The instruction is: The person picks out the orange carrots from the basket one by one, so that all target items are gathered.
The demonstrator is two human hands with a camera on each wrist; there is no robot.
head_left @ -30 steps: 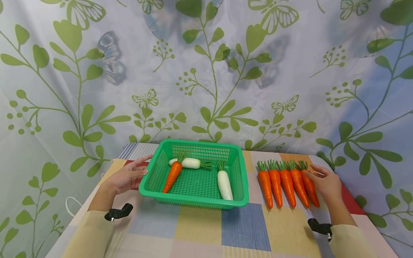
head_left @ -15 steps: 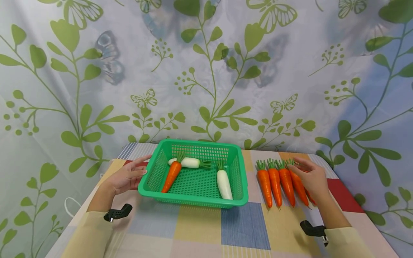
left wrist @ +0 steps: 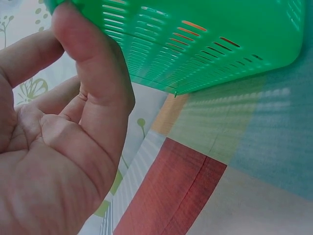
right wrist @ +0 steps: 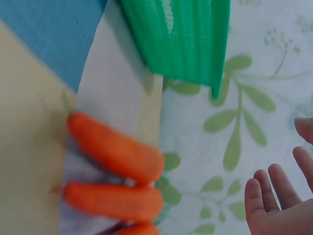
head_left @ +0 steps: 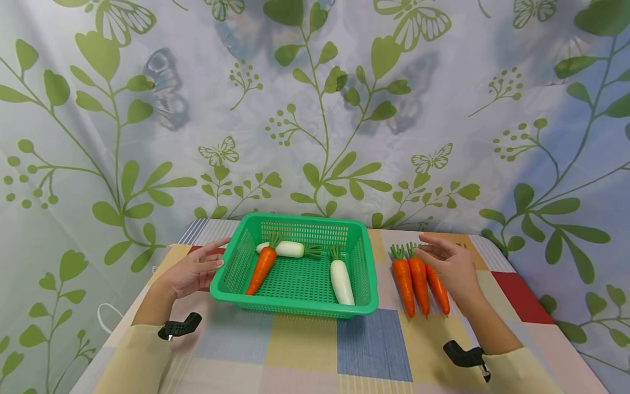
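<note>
My left hand (head_left: 193,270) touches the left side of a green plastic basket (head_left: 295,313); in the left wrist view its thumb tip lies against the basket's rim. Inside the basket are an orange carrot (head_left: 263,268), a white radish (head_left: 290,249) lying across under the carrot's top, and a second white radish (head_left: 342,282) on the right. My right hand (head_left: 453,267) hovers over a row of carrots (head_left: 404,284) on the right, fingers loosely bent and holding nothing. It covers part of the row; three carrots show.
A patchwork tablecloth (head_left: 305,350) covers the table. A patterned curtain (head_left: 315,109) hangs close behind it. A white cable (head_left: 104,317) curves off the table's left edge. Black wrist cameras sit on both wrists.
My right hand has moved left along the row, from the rightmost carrot toward the middle ones, hiding those on the right. The left hand and basket stay put.
</note>
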